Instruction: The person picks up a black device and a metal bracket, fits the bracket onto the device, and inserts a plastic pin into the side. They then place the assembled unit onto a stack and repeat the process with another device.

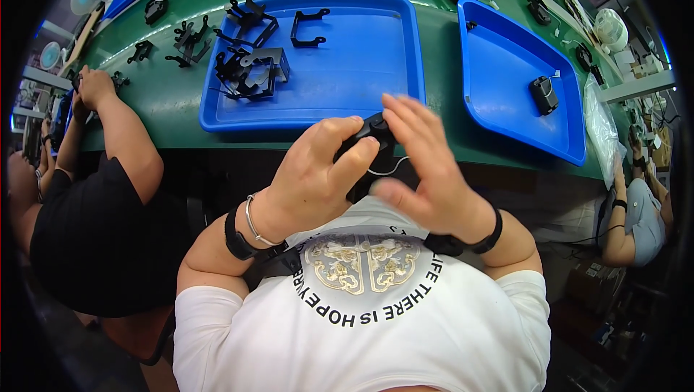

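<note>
My left hand [318, 171] is curled around a small black plastic part [373, 130] with a thin white wire [389, 170] hanging from it, held in front of my chest at the table's near edge. Fingers outstretched and flat, my right hand [426, 171] presses against the same part from the right. Most of the part is hidden between the two hands. Just beyond them lies a blue tray [361, 59] with several black metal brackets [249, 67] in its left half.
A second blue tray [506, 67] at the right holds one small black part [543, 94]. Loose black brackets [189, 41] and wired parts lie on the green table [166, 96]. One person works at the left [94, 88], another at the right [640, 211]. Small fans stand at the far edge.
</note>
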